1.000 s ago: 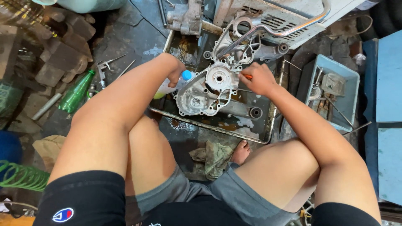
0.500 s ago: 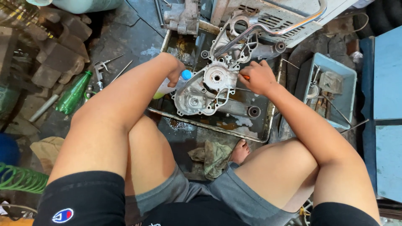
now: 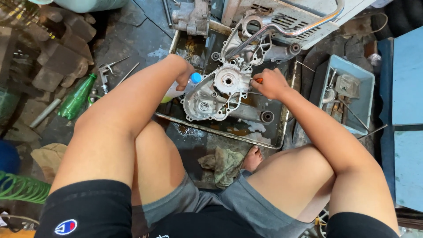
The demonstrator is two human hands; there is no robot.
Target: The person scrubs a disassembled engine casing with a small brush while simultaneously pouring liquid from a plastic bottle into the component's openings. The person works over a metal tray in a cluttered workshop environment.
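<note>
A grey metal engine case cover (image 3: 216,94) lies in a dirty metal tray (image 3: 264,140) on the floor. My left hand (image 3: 184,77) grips a clear plastic bottle (image 3: 178,90) with a blue cap, its tip against the cover's left edge. My right hand (image 3: 269,83) is closed on a small tool with an orange handle (image 3: 259,80), pressed at the cover's right side. A second casing (image 3: 253,48) lies further back in the tray.
A blue tray with metal parts (image 3: 348,94) sits to the right. A green bottle (image 3: 78,98) and hand tools (image 3: 108,70) lie on the left floor. A rag (image 3: 224,165) is beside my foot. A chrome bar (image 3: 304,31) crosses behind.
My right hand has dropped slightly lower along the cover's right edge. The left hand and bottle have stayed in place.
</note>
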